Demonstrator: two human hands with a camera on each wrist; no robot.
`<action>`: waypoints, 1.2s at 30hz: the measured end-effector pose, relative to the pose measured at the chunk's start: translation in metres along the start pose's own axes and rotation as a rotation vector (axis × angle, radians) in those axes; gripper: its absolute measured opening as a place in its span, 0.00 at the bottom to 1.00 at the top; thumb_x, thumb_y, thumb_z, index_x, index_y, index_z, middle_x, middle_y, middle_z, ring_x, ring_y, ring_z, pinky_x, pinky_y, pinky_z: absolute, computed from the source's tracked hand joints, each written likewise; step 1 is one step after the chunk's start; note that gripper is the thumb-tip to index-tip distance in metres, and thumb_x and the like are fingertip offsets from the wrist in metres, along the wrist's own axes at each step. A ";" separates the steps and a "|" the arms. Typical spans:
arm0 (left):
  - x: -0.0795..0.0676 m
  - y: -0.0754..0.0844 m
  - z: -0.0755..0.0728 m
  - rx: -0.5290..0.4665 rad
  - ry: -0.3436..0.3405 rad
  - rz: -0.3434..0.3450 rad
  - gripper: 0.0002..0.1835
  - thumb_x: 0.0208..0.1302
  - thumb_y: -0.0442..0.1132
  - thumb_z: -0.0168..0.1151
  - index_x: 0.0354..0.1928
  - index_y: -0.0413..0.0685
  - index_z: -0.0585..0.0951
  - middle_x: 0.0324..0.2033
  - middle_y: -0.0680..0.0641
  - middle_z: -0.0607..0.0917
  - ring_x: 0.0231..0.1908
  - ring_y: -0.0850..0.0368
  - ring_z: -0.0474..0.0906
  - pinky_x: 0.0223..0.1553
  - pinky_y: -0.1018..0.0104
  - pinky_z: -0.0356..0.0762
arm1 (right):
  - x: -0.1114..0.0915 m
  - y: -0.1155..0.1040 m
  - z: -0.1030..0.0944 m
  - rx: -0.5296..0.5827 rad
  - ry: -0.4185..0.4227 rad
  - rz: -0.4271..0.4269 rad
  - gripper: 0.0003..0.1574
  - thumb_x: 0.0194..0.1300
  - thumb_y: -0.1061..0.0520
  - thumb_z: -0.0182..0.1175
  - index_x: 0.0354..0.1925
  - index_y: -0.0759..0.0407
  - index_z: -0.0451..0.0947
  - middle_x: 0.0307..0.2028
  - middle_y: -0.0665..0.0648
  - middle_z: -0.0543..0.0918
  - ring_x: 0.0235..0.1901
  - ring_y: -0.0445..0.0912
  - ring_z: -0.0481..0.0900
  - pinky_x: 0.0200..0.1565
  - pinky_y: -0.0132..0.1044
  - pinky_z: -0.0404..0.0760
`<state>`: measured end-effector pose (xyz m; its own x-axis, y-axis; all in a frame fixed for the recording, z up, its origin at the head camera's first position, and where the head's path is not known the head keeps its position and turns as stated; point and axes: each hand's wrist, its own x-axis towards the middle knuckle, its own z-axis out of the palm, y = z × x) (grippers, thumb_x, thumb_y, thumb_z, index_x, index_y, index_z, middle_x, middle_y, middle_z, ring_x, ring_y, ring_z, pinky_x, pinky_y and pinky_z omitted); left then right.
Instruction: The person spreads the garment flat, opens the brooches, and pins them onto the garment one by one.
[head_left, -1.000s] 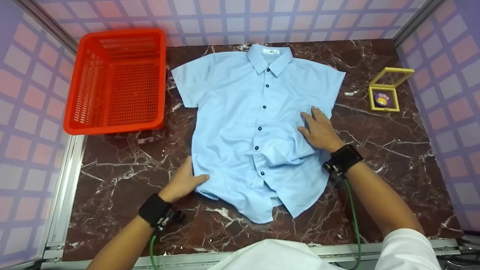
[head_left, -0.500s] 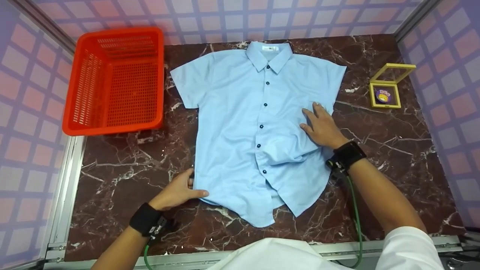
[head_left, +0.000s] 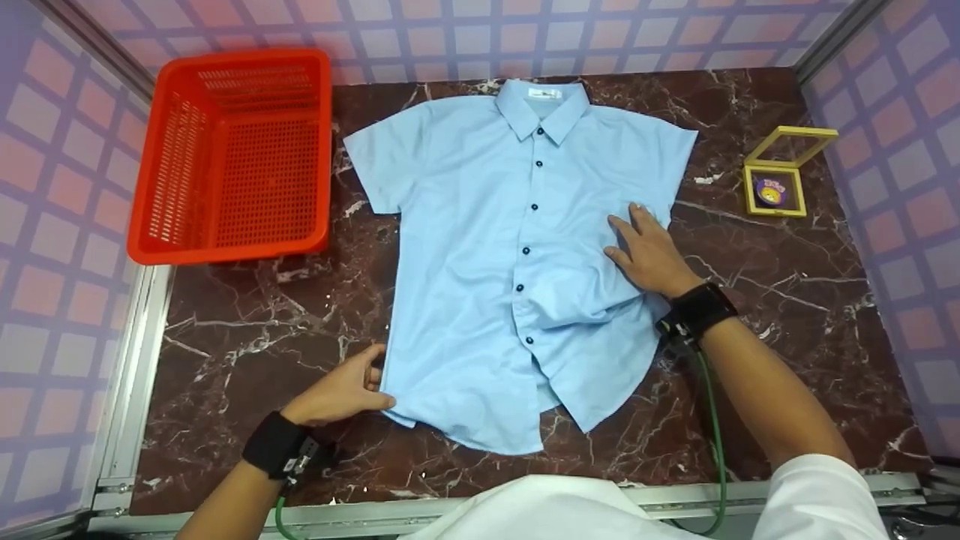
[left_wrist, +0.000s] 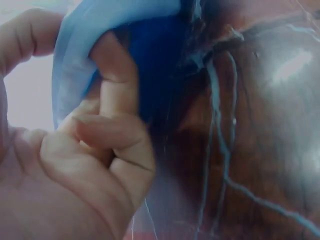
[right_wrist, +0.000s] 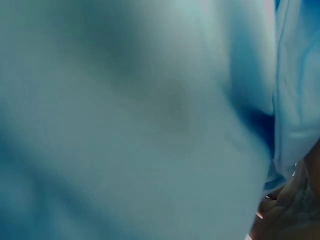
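Observation:
A light blue short-sleeved shirt (head_left: 465, 217) lies front side up on the dark red marbled table (head_left: 247, 390), its collar toward the back wall and its dark buttons fastened down the front. My left hand (head_left: 341, 390) pinches the lower left corner of its hem, thumb above and fingers beneath. In the left wrist view the cloth (left_wrist: 75, 65) passes between the thumb and the curled fingers (left_wrist: 117, 75). My right hand (head_left: 652, 255) rests on the shirt's right side with fingers spread, beside several wrinkles. Blue cloth (right_wrist: 150, 140) fills most of the right wrist view.
A red plastic basket (head_left: 324, 187) stands at the back left. On the right sits a small yellow-framed case (head_left: 776, 213) with its lid raised and a round purple badge (head_left: 771, 192) inside. Patterned walls (head_left: 450, 45) enclose the table at the back and sides.
My left hand has moved down and outward along the shirt's left edge, and the cloth on that side now lies straighter and smoother. The right hand has stayed nearly in place.

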<state>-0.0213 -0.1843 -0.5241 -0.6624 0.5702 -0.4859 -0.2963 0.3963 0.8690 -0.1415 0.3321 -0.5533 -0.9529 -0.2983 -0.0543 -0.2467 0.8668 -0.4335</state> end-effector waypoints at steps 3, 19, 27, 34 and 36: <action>-0.002 0.000 -0.004 0.084 -0.045 0.002 0.54 0.53 0.28 0.68 0.74 0.22 0.43 0.39 0.40 0.85 0.37 0.54 0.81 0.38 0.68 0.79 | 0.000 0.002 0.000 -0.009 0.009 -0.010 0.37 0.76 0.50 0.54 0.72 0.70 0.62 0.72 0.81 0.52 0.73 0.73 0.47 0.72 0.63 0.46; 0.002 -0.005 -0.031 0.055 -0.099 0.008 0.50 0.53 0.27 0.68 0.74 0.29 0.49 0.43 0.37 0.84 0.40 0.48 0.83 0.41 0.66 0.82 | 0.004 0.004 -0.003 -0.011 0.021 -0.027 0.37 0.76 0.49 0.54 0.73 0.69 0.61 0.73 0.80 0.51 0.73 0.73 0.46 0.72 0.63 0.45; 0.000 -0.012 -0.040 -0.011 -0.087 0.005 0.48 0.57 0.27 0.69 0.74 0.30 0.51 0.41 0.37 0.85 0.39 0.48 0.85 0.41 0.67 0.82 | 0.000 0.003 -0.001 0.008 0.017 -0.028 0.37 0.76 0.49 0.54 0.73 0.69 0.61 0.73 0.80 0.51 0.74 0.72 0.46 0.72 0.63 0.45; 0.015 0.010 -0.052 0.357 0.203 0.055 0.26 0.69 0.40 0.64 0.64 0.35 0.72 0.38 0.43 0.86 0.37 0.49 0.82 0.41 0.59 0.79 | -0.014 -0.016 0.000 0.126 0.046 -0.033 0.37 0.78 0.48 0.51 0.75 0.65 0.59 0.73 0.75 0.56 0.74 0.67 0.50 0.72 0.62 0.49; 0.026 0.023 -0.052 0.455 0.329 0.051 0.23 0.69 0.42 0.64 0.62 0.39 0.75 0.41 0.43 0.85 0.40 0.48 0.82 0.43 0.54 0.79 | -0.018 -0.024 0.000 0.145 0.083 -0.061 0.37 0.77 0.47 0.52 0.75 0.64 0.59 0.73 0.73 0.58 0.74 0.66 0.52 0.72 0.61 0.50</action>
<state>-0.0816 -0.1976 -0.5117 -0.8696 0.3707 -0.3262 0.0199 0.6863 0.7270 -0.1184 0.3168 -0.5419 -0.9498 -0.3091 0.0478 -0.2818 0.7798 -0.5590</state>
